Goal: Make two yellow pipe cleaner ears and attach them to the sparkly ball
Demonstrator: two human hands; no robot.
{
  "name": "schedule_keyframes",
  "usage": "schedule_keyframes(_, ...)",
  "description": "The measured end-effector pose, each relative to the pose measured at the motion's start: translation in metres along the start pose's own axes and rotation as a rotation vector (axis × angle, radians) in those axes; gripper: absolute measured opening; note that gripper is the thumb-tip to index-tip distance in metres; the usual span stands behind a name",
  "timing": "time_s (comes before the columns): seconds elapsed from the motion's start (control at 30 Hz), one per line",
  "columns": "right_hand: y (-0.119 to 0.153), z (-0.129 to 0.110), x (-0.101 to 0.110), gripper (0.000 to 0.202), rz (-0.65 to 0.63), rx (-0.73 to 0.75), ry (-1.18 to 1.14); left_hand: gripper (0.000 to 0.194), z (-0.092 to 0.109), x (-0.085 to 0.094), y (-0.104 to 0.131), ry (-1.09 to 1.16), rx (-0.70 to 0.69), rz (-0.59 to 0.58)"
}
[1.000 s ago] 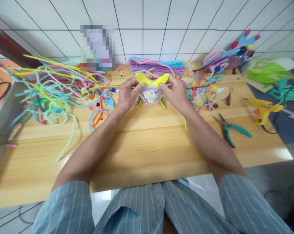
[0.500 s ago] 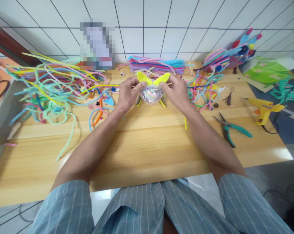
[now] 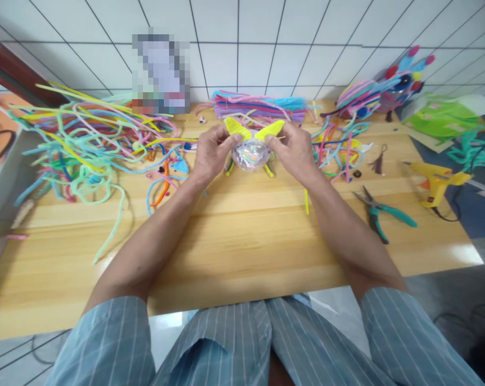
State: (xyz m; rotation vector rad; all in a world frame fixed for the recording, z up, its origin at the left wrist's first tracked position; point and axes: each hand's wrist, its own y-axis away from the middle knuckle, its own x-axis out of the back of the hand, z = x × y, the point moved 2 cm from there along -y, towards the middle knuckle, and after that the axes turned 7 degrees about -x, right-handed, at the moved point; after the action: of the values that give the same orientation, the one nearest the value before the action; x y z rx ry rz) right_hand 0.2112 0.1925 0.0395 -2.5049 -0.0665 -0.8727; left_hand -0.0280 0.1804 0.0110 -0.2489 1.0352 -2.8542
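Observation:
Two yellow ribbed, pointed pieces, the left one [image 3: 237, 128] and the right one [image 3: 271, 130], spread in a V above a clear shiny ball [image 3: 251, 155]. My left hand [image 3: 215, 153] pinches the left yellow piece between thumb and fingers. My right hand [image 3: 293, 151] grips the right yellow piece the same way. The ball sits between my hands, its top edge meeting the yellow pieces. Small dark and yellow pieces [image 3: 268, 170] show beside the ball's lower edge.
Tangled pipe cleaners [image 3: 93, 182] cover the wooden table's left. A pipe cleaner bundle [image 3: 262, 106] lies at the back. At the right are pliers [image 3: 381, 210], a yellow glue gun [image 3: 437, 182], a tassel [image 3: 379, 161] and a green package [image 3: 439, 118].
My right hand has shifted slightly right with the right yellow piece, which now tilts lower. The ball looks slightly turned. My left hand has hardly moved.

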Motion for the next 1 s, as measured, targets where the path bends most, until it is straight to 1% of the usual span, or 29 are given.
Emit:
schedule_keyframes(0.2, 0.0, -0.001, -0.001, 0.035, 0.0, -0.005, 0.007, 0.047, 0.004, -0.002, 0.0, 0.009, 0.009, -0.015)
schedule_keyframes(0.37, 0.0, 0.0, -0.001, 0.039, 0.008, -0.004, 0.014, 0.052, 0.009, -0.003, 0.001, -0.008, 0.02, 0.007)
schedule_keyframes(0.53, 0.001, 0.001, -0.001, 0.039, 0.001, -0.022, -0.011, 0.052, 0.013, -0.005, 0.0, -0.002, 0.027, 0.001)
schedule_keyframes(0.63, 0.001, 0.001, -0.001, 0.039, 0.003, -0.02, -0.02, 0.054, 0.013, -0.005, 0.0, -0.01, 0.039, 0.022)
schedule_keyframes(0.8, 0.001, 0.004, -0.003, 0.04, 0.005, -0.009, -0.013, 0.048, 0.014, -0.005, 0.001, -0.01, 0.066, 0.023)
schedule_keyframes(1.0, 0.001, 0.005, -0.003, 0.041, 0.005, -0.027, -0.009, 0.049, 0.012, -0.004, 0.001, 0.005, 0.053, 0.024)
